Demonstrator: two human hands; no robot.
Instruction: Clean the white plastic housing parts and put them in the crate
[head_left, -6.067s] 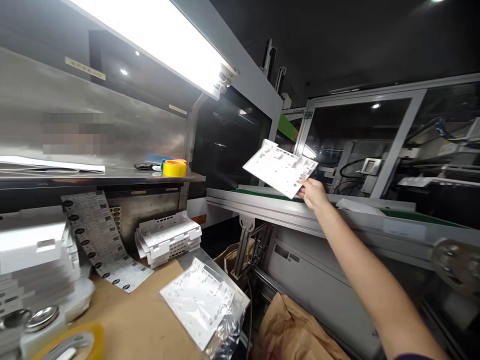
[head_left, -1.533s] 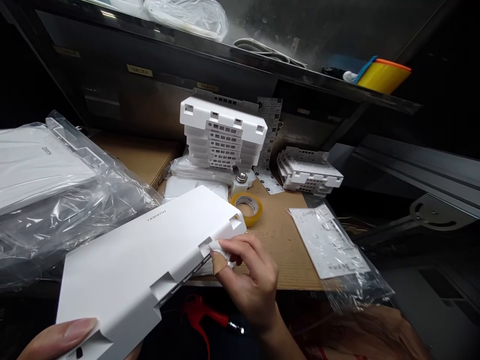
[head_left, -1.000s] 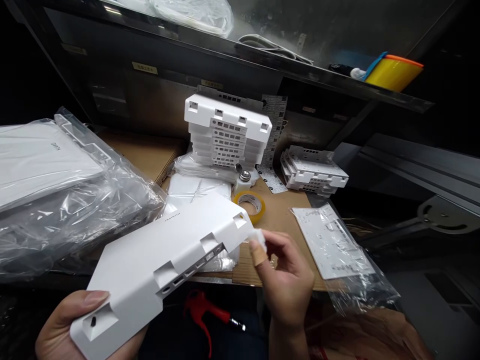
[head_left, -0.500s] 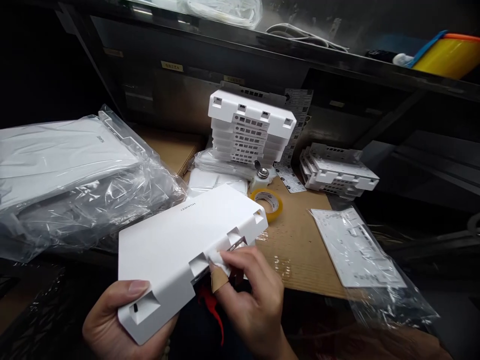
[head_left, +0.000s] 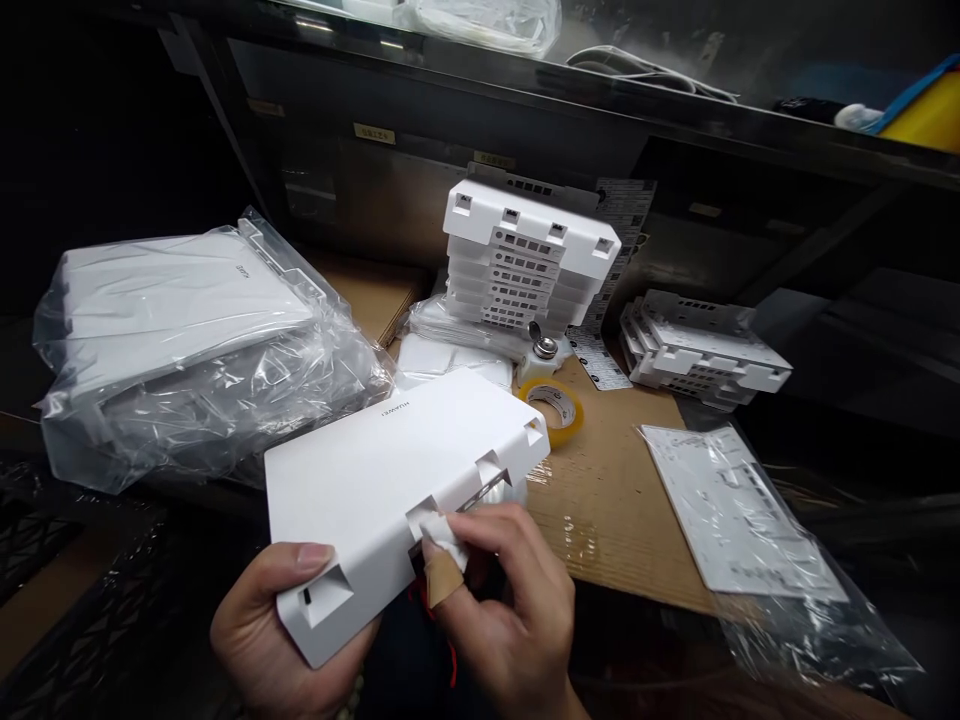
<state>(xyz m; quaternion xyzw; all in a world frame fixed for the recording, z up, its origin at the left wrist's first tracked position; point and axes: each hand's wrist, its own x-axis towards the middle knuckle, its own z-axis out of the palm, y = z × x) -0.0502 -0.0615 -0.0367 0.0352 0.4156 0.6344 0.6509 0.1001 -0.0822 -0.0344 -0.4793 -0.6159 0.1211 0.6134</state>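
My left hand (head_left: 289, 625) grips the lower left corner of a white plastic housing (head_left: 375, 470) marked HUAWEI, thumb on top and fingers underneath. The housing is tilted, with its notched edge facing me. In my right hand (head_left: 517, 600) a small white wipe (head_left: 448, 537) is pinched between thumb and forefinger, pressed at a notch in the middle of that edge. A tan bandage (head_left: 444, 577) wraps the right thumb. Just beyond the housing lies a roll of yellow tape (head_left: 576, 420), and behind it stands a small bottle with a metal lid (head_left: 545, 348).
A stack of white housings (head_left: 532, 225) stands at the back, with a smaller stack (head_left: 705, 350) to its right. Bagged housings (head_left: 187, 300) lie at left. On the cardboard (head_left: 622, 500) at right rests a white panel (head_left: 735, 510) partly in clear plastic. A shelf (head_left: 480, 100) crosses above.
The view has shifted, so most things sit farther right. My right hand has moved the wipe along the edge towards my left hand, into the notch. My left hand keeps its grip.
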